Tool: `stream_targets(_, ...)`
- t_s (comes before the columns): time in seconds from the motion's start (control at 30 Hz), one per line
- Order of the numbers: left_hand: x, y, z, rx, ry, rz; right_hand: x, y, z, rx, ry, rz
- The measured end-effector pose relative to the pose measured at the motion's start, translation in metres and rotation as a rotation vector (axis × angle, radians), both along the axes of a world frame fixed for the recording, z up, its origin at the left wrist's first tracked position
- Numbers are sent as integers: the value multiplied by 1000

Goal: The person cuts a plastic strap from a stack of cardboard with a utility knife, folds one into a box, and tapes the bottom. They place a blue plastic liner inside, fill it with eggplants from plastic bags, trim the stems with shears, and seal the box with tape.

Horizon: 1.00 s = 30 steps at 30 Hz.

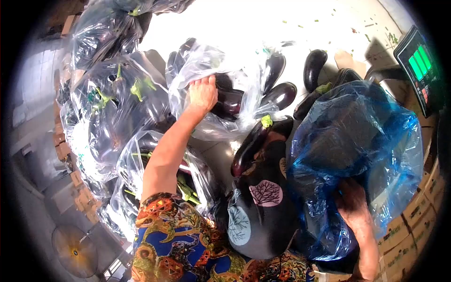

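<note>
My left hand is at the mouth of a clear plastic bag, its fingers curled together on the film. Dark purple eggplants lie inside this bag, right beside the fingers. On the other side, my right hand is at a blue plastic bag, partly behind its film, and its fingers are hidden. Dark shapes show through the blue film. Between the two bags, an eggplant with a green cap leans near a dark patterned cloth.
Large clear bags of eggplants are piled at the left. Loose eggplants lie on the white surface, with green scraps at the far right. A scale with a green display stands at the right edge, above cartons. A fan is lower left.
</note>
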<state>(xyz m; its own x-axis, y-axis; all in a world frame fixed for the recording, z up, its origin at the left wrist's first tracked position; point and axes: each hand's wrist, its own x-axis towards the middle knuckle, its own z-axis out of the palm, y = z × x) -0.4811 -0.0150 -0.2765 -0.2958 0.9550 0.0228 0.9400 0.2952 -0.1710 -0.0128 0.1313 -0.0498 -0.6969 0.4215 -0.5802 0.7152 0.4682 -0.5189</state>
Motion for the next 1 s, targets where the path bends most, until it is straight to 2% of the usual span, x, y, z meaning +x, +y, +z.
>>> stream_targets(0.1,-14,27,-11,-387,-241,462,-3,1,2,-63,-50,-49)
stream_targets(0.13,-24,27,-19,-334,-225,470,-3,1,2,-91,-62,-68)
stream_targets(0.17,-36,31,-27,-427,-351,544,-1,0,-1,-62,-42,-42)
stream_targets(0.23,-42,40,-48,-471,-391,735,5,-2,-7,-6,-6,7)
stream_targets(0.3,-45,42,-42,-495,-503,817,4,0,-3,-27,-63,19)
stream_targets(0.4,-45,35,-26,-496,-547,511,8,3,-5,-77,-84,38)
stream_targets(0.47,-32,27,4,-266,-591,286,10,5,-6,-42,-37,55)
stream_targets(0.5,-7,26,40,-24,-595,176,10,4,-3,49,22,69)
stream_targets(0.57,31,24,89,16,-590,4,8,2,6,236,136,99)
stream_targets(0.6,49,24,111,-10,-511,-90,2,7,8,123,25,124)
stream_targets(0.63,64,25,131,-35,-430,-186,-6,9,16,112,52,114)
stream_targets(0.67,72,24,147,-12,-432,-222,-13,9,29,104,77,100)
stream_targets(0.77,82,24,191,151,-674,-84,-7,7,41,102,79,44)
stream_targets(0.8,79,30,217,181,-609,-188,-3,5,42,104,76,29)
stream_targets(0.83,80,31,231,277,-681,-174,3,5,43,120,99,12)
stream_targets(0.9,90,35,275,186,-907,67,15,5,47,157,147,-25)
stream_targets(1.0,107,44,324,281,-920,-100,22,1,64,213,159,-79)
